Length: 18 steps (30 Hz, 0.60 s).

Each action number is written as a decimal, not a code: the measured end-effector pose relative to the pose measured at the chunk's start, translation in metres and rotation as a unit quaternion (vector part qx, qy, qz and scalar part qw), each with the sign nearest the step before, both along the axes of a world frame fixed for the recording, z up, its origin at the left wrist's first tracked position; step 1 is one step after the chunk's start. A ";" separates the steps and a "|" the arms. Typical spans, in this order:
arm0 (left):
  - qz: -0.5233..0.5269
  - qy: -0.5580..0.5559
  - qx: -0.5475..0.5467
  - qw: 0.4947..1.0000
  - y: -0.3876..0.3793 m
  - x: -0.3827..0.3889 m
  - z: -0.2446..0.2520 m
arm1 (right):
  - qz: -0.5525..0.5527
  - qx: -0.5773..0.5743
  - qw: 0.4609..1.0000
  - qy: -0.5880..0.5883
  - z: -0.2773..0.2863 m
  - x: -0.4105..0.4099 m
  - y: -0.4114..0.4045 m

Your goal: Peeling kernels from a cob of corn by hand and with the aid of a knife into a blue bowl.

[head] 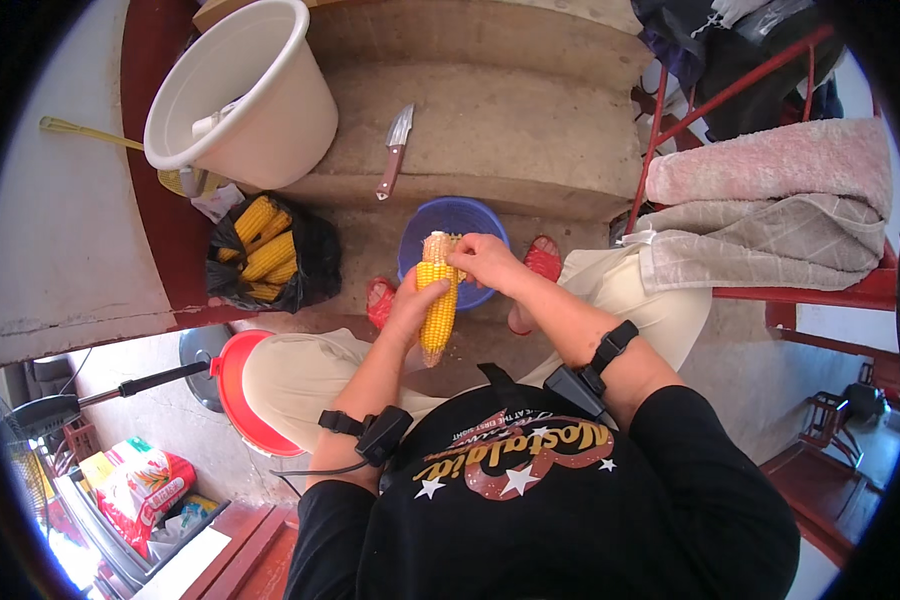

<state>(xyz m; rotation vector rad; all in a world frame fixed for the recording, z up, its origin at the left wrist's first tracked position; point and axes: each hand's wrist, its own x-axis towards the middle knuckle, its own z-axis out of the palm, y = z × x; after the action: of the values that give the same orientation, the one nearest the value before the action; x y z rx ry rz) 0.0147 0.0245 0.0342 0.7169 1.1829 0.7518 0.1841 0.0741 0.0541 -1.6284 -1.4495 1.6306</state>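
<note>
My left hand (pixel 409 306) grips a yellow ear of corn (pixel 441 319) around its middle, thumb along the kernels. The far end of the ear is stripped to a pale bare cob (pixel 438 246), while yellow kernels cover the rest down to the brownish tip. At the border of bare and covered cob, my right hand (pixel 487 259) pinches with bent fingers; its fingertips are partly hidden. Beneath both hands stands a blue plastic basin (pixel 450 212) on the floor. Some pale yellow kernels show inside it, mostly hidden by the hands and the ear.
A knife (pixel 395 154) with a brown handle lies on the concrete step (pixel 487 112). Left of it stands a white bucket (pixel 300 120). More ears of corn (pixel 270 255) fill a black plastic bag (pixel 319 262). At right, towels (pixel 765 165) hang over a red metal frame (pixel 742 82).
</note>
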 end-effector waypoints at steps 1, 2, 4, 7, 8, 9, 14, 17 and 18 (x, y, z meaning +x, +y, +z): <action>0.000 0.000 -0.001 1.000 0.000 0.000 -0.001 | 0.018 -0.004 1.000 -0.013 -0.001 0.000 0.000; 0.002 0.011 0.014 1.000 0.000 0.001 -0.002 | 0.018 -0.004 1.000 -0.013 -0.004 0.000 -0.001; 0.004 0.023 0.030 0.999 0.000 0.001 -0.006 | 0.006 0.073 0.997 0.004 -0.011 -0.001 -0.002; -0.003 0.056 0.046 0.997 0.001 0.000 -0.007 | 0.018 0.036 0.999 0.025 -0.012 -0.001 -0.002; -0.003 0.063 0.039 0.997 -0.001 0.000 -0.007 | 0.018 0.036 0.999 0.025 -0.011 0.000 -0.002; -0.003 0.071 0.033 0.997 -0.001 -0.001 -0.006 | 0.019 0.008 0.999 0.024 -0.006 0.000 -0.002; -0.001 0.069 0.071 0.995 0.000 0.001 -0.007 | 0.016 0.020 0.999 0.047 -0.002 0.000 -0.003; -0.013 0.129 0.117 0.985 0.000 0.000 -0.010 | 0.035 0.003 0.999 0.026 0.002 -0.001 -0.004; -0.018 0.169 0.138 0.976 0.000 0.001 -0.011 | 0.031 -0.007 0.999 0.037 0.001 -0.002 -0.006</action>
<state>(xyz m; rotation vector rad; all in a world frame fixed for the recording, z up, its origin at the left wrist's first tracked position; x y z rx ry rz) 0.0154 0.0248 0.0236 1.1282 1.3822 0.7931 0.1823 0.0686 0.0551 -1.5282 -1.4677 1.7200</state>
